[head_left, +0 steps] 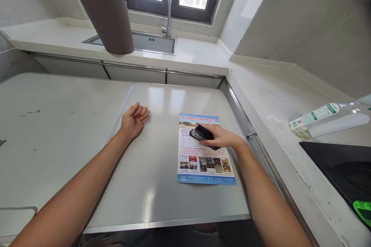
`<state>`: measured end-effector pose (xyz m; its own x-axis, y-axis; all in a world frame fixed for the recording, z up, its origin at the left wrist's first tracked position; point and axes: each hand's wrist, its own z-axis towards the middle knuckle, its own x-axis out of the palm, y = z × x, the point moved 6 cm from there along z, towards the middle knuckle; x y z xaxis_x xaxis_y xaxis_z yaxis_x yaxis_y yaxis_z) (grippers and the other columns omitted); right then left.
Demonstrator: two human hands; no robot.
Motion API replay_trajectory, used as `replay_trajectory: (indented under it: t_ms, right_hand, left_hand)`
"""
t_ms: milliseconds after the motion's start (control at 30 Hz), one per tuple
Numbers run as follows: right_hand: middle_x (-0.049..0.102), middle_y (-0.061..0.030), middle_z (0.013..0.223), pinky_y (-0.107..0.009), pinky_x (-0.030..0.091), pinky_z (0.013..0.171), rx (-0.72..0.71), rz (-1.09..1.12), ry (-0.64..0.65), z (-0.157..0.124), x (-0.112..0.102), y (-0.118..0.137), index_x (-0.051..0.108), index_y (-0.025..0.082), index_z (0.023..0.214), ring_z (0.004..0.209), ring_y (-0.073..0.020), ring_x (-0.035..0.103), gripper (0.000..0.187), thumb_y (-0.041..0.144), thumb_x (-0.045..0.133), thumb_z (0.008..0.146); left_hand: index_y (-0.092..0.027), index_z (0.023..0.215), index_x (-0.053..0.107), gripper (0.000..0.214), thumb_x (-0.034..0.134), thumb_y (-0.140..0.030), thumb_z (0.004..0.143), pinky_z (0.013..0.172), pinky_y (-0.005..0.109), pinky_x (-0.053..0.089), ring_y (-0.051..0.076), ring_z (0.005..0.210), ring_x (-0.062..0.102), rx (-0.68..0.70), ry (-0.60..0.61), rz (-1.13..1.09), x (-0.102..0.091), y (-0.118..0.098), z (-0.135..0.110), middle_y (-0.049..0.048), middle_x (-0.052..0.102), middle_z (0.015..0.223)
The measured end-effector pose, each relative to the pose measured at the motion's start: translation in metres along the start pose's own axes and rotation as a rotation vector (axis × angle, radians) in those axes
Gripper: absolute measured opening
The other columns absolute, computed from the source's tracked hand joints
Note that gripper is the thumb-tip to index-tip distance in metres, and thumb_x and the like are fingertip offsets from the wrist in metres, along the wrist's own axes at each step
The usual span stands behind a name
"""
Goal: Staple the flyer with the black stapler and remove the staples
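A printed flyer (203, 162) with a blue border lies flat on the steel table (150, 177), right of centre. My right hand (222, 137) rests on the flyer's upper half, its fingers closed round a small black stapler (201, 133) that lies on the paper. My left hand (135, 117) lies on the bare table to the left of the flyer, palm up, fingers loosely curled with nothing in them. About a hand's width of table separates it from the paper.
A white counter (269, 96) runs along the right with a clear plastic bottle (330, 119) lying on it and a black cooktop (342, 170). Behind are a sink (150, 42), a tap (166, 4) and a brown bin (108, 15).
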<state>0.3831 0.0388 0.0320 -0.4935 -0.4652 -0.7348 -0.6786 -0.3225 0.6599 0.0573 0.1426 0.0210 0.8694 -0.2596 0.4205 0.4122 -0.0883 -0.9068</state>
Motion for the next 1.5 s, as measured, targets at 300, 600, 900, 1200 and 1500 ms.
replay_trajectory:
  t_ms: [300, 600, 900, 1200, 1500]
  right_hand:
    - [0.073, -0.0041, 0.108, -0.03, 0.047, 0.078, -0.012, 0.036, 0.018, 0.0, 0.0, -0.001, 0.064, 0.022, 0.118, 0.091, -0.0218, 0.063, 0.039, 0.052, 0.072, 0.093]
    - [0.053, 0.0, 0.069, -0.031, 0.041, 0.068, 0.171, 0.129, -0.729, 0.001, -0.03, -0.048, 0.06, 0.021, 0.079, 0.067, -0.0175, 0.048, 0.053, 0.068, 0.048, 0.102]
    - [0.063, -0.0175, 0.144, -0.051, 0.046, 0.116, 0.075, -0.301, -0.765, 0.026, -0.015, -0.065, 0.07, 0.018, 0.125, 0.134, -0.0323, 0.057, 0.038, 0.043, 0.053, 0.102]
    - [0.037, -0.0162, 0.171, -0.062, 0.024, 0.131, 0.213, -0.491, -0.446, 0.056, 0.02, -0.065, 0.046, 0.011, 0.16, 0.162, -0.032, 0.03, 0.06, 0.041, 0.036, 0.109]
    - [0.033, -0.0105, 0.173, -0.062, 0.018, 0.132, 0.077, -0.453, -0.388, 0.152, 0.081, 0.038, 0.04, 0.018, 0.164, 0.164, -0.0284, 0.026, 0.056, 0.036, 0.036, 0.111]
  left_hand:
    - [-0.02, 0.057, 0.019, 0.063, 0.066, -0.044, 0.092, 0.048, 0.031, 0.024, 0.013, 0.054, 0.026, -0.001, 0.038, -0.063, 0.004, -0.001, -0.001, -0.0018, 0.017, 0.062]
    - [-0.02, 0.056, 0.02, 0.062, 0.067, -0.041, 0.091, 0.047, 0.028, 0.027, 0.013, 0.054, 0.028, -0.013, 0.016, -0.097, 0.003, 0.0, 0.0, -0.0019, 0.017, 0.063]
    - [-0.019, 0.058, 0.019, 0.06, 0.068, -0.034, 0.09, 0.046, 0.024, 0.03, 0.01, 0.052, 0.03, -0.024, 0.019, -0.186, 0.003, -0.001, -0.002, -0.0036, 0.018, 0.061]
    - [-0.021, 0.058, 0.012, 0.063, 0.067, -0.03, 0.087, 0.041, 0.024, 0.023, 0.009, 0.046, 0.024, -0.065, 0.051, -0.31, 0.001, 0.0, 0.0, -0.0049, 0.013, 0.055]
    - [-0.021, 0.058, 0.011, 0.062, 0.061, -0.027, 0.094, 0.039, 0.024, 0.025, 0.008, 0.042, 0.025, -0.047, 0.007, -0.389, -0.005, -0.007, 0.002, -0.0047, 0.016, 0.051]
